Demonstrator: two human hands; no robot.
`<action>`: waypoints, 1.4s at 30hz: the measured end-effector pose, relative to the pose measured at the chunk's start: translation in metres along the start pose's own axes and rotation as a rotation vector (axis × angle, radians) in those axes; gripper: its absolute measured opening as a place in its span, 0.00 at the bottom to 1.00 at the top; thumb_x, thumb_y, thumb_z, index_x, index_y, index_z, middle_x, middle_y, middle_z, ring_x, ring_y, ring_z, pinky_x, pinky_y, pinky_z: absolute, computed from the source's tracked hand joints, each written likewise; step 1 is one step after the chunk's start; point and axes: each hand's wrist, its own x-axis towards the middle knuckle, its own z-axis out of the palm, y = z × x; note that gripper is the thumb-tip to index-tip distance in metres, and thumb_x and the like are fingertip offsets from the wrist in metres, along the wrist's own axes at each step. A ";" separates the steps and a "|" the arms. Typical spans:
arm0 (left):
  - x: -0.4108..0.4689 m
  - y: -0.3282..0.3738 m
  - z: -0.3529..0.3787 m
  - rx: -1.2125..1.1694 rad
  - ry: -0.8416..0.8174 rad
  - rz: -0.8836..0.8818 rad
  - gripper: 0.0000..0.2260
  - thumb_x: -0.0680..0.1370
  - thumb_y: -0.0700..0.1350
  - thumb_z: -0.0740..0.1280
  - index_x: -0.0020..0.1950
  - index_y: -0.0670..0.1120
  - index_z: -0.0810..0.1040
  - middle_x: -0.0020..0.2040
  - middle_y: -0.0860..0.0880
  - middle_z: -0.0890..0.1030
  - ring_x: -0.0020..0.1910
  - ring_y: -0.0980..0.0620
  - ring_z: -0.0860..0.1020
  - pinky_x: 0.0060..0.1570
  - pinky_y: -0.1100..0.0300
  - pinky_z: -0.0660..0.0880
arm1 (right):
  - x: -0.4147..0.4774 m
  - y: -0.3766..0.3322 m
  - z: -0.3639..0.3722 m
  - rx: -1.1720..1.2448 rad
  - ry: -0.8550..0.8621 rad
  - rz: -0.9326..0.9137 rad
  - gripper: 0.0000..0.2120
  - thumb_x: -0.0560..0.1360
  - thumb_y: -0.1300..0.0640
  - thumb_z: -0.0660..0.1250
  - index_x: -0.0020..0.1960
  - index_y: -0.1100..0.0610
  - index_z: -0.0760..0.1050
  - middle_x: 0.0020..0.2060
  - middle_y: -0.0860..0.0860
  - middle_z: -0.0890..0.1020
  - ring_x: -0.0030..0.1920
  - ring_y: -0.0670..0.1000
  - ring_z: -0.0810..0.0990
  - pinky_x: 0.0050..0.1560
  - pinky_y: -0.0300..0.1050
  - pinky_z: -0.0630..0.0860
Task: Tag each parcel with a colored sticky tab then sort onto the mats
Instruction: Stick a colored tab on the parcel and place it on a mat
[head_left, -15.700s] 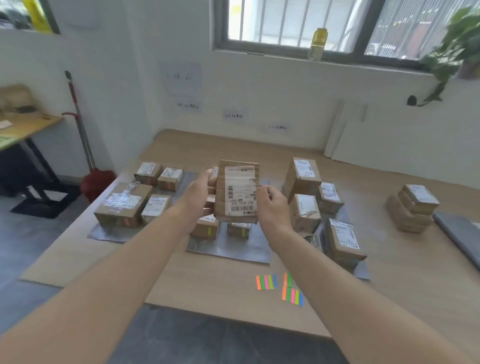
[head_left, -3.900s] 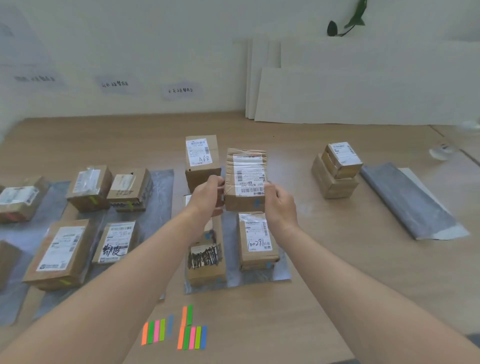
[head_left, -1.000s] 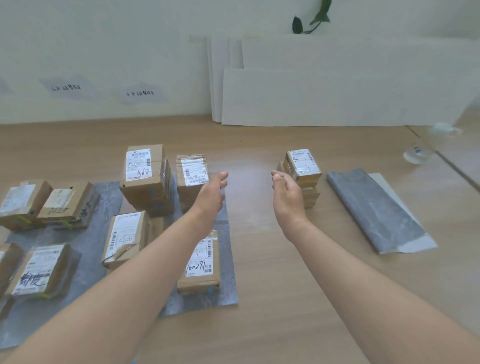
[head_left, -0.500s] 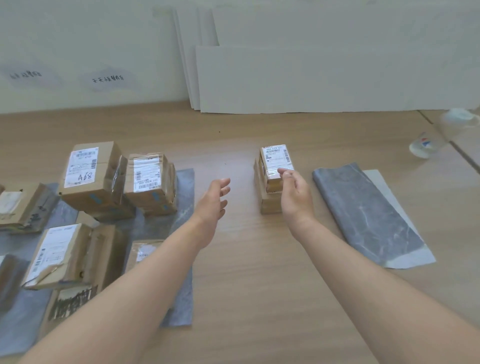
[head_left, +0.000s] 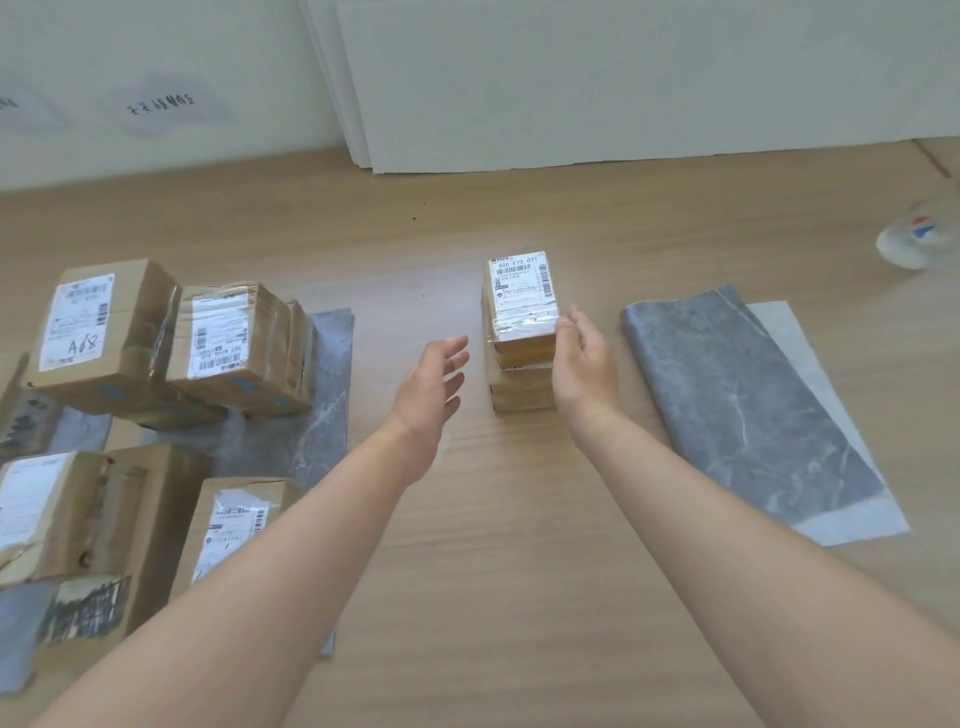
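Taped brown cardboard parcels (head_left: 234, 348) with white labels crowd a grey marbled mat (head_left: 327, 405) at the left of the wood-grain counter (head_left: 519, 545). On my remote feed the left grip (head_left: 431, 384) hovers, fingers spread, holding nothing. The small boxy top parcel (head_left: 522, 301) sits on a short stack (head_left: 522, 395). The right grip (head_left: 584, 358), fingers nearly straight, touches its right edge. A folded grey mat (head_left: 737, 405), white underneath, lies flat just right.
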 end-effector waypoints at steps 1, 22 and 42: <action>0.003 0.000 0.002 -0.008 -0.003 -0.003 0.20 0.82 0.55 0.55 0.72 0.53 0.74 0.72 0.52 0.73 0.72 0.51 0.70 0.73 0.51 0.64 | 0.002 0.002 -0.001 0.003 -0.022 0.009 0.20 0.85 0.51 0.56 0.76 0.54 0.71 0.66 0.43 0.75 0.66 0.42 0.71 0.64 0.34 0.62; 0.001 0.010 0.018 -0.160 -0.038 0.012 0.20 0.82 0.56 0.56 0.61 0.46 0.81 0.63 0.50 0.81 0.64 0.48 0.77 0.72 0.52 0.67 | -0.021 -0.001 0.002 0.083 -0.042 0.057 0.28 0.70 0.35 0.55 0.60 0.48 0.80 0.53 0.44 0.86 0.56 0.47 0.83 0.63 0.55 0.77; -0.123 0.028 -0.103 -0.233 -0.095 0.154 0.19 0.82 0.57 0.57 0.61 0.47 0.81 0.59 0.50 0.83 0.62 0.48 0.79 0.67 0.54 0.71 | -0.169 -0.080 0.046 0.009 -0.014 -0.196 0.10 0.83 0.50 0.57 0.50 0.40 0.76 0.57 0.45 0.82 0.58 0.45 0.78 0.52 0.35 0.70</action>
